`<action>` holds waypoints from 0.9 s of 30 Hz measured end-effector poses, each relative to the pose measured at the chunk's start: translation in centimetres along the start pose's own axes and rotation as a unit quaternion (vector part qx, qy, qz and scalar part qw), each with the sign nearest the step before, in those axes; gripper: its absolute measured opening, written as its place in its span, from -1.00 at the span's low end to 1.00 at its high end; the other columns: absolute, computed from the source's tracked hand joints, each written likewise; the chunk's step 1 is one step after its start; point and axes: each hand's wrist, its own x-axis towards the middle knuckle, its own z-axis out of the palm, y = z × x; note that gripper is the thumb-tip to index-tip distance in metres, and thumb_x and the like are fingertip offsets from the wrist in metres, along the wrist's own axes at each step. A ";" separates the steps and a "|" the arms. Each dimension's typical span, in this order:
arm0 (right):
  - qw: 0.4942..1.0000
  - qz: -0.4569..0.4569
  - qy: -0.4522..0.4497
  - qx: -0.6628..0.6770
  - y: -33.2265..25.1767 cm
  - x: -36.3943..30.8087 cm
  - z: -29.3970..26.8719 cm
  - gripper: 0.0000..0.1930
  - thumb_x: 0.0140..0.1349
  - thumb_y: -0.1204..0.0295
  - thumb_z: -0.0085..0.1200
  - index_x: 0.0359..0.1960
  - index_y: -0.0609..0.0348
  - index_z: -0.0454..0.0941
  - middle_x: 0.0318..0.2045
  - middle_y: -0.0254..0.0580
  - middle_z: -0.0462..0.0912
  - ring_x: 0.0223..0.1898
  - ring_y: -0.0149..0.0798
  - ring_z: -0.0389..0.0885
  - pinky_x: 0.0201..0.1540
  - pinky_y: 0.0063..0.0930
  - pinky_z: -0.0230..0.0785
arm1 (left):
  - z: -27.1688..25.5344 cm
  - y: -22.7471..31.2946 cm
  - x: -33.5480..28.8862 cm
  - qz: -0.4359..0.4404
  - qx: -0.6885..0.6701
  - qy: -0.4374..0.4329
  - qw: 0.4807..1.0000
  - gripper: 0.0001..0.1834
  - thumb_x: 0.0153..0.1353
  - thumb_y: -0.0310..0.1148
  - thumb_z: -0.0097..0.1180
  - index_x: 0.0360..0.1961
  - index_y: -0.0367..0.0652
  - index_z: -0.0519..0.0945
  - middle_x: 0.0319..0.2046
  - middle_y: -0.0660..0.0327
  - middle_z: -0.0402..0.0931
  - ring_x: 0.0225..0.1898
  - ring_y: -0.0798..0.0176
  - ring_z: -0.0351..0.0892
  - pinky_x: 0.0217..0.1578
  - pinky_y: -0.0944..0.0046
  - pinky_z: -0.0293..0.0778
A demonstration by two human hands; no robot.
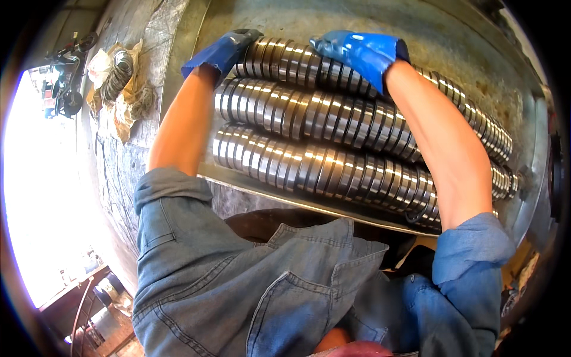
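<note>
Both arms (181, 122) stretch forward, the right slanting across three rows of rings (262, 107) lying in a tray (357, 16). The left hand (224, 52) bends at the far row's (288, 62) left end; the right hand (360, 53) lies over that row — how tightly either closes, I cannot tell. Tray floor shows beyond; the near rim (315, 205) runs just beside the front row (279, 166).

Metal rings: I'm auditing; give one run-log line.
left hand: far row's left end | right hand: at far row | metal rings: three rows

R forearm (452, 143) hides pt of ring rows (333, 122).
</note>
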 end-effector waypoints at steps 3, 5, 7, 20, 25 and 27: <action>0.997 -0.058 0.037 -0.029 1.3 -0.6 0.9 -0.61 0.56 0.12 -0.10 -0.07 0.19 0.62 -0.26 -0.06 0.69 -0.34 -0.08 0.62 -0.20 -0.19 0.49 | -0.9 -2.5 2.4 0.063 -0.052 -0.076 0.994 -0.47 0.52 0.00 0.00 0.18 -0.25 0.62 -0.03 0.22 0.68 -0.07 0.38 0.61 0.01 0.37 0.51; 0.988 -0.052 0.102 -0.104 0.8 -1.1 3.8 -0.63 0.56 0.18 -0.17 0.04 0.08 0.65 -0.11 -0.10 0.72 -0.22 -0.09 0.68 -0.09 -0.24 0.54 | -4.1 -7.7 4.8 0.015 -0.066 -0.107 0.992 -0.47 0.53 0.00 0.00 0.21 -0.24 0.61 -0.02 0.21 0.68 -0.05 0.35 0.63 -0.01 0.37 0.52; 0.988 0.026 0.004 -0.149 -3.6 -1.9 2.3 -0.62 0.57 0.17 -0.21 0.04 0.07 0.65 -0.04 -0.04 0.70 -0.08 -0.04 0.66 0.09 -0.21 0.48 | -1.9 -6.0 4.1 0.008 -0.045 -0.034 0.998 -0.41 0.51 0.07 0.01 0.25 -0.21 0.59 0.04 0.14 0.67 0.04 0.25 0.62 0.09 0.32 0.48; 0.969 0.194 0.051 -0.144 -2.3 -15.9 -9.5 -0.49 0.51 -0.10 -0.16 0.18 -0.11 0.65 0.16 -0.08 0.68 0.18 -0.10 0.62 0.32 -0.20 0.34 | 3.1 4.7 -0.6 -0.023 0.318 0.032 0.947 -0.16 0.37 0.45 -0.23 0.31 0.03 0.57 0.20 0.03 0.63 0.24 -0.03 0.59 0.25 0.10 0.36; 0.964 0.163 0.090 -0.192 -2.8 -18.9 -12.4 -0.50 0.51 -0.04 -0.14 0.28 -0.12 0.60 0.24 -0.13 0.64 0.24 -0.10 0.60 0.36 -0.23 0.32 | 2.8 5.7 0.4 0.015 0.395 0.008 0.918 -0.19 0.45 0.38 -0.24 0.29 -0.09 0.57 0.20 0.02 0.62 0.25 -0.03 0.58 0.29 0.13 0.33; 0.965 0.174 0.114 -0.162 -1.4 -21.0 -14.4 -0.51 0.51 -0.03 -0.12 0.28 -0.14 0.60 0.24 -0.16 0.65 0.22 -0.12 0.62 0.34 -0.24 0.35 | 3.3 5.7 0.7 0.025 0.407 0.003 0.913 -0.17 0.45 0.36 -0.22 0.28 -0.16 0.58 0.23 0.03 0.61 0.26 -0.01 0.57 0.29 0.18 0.31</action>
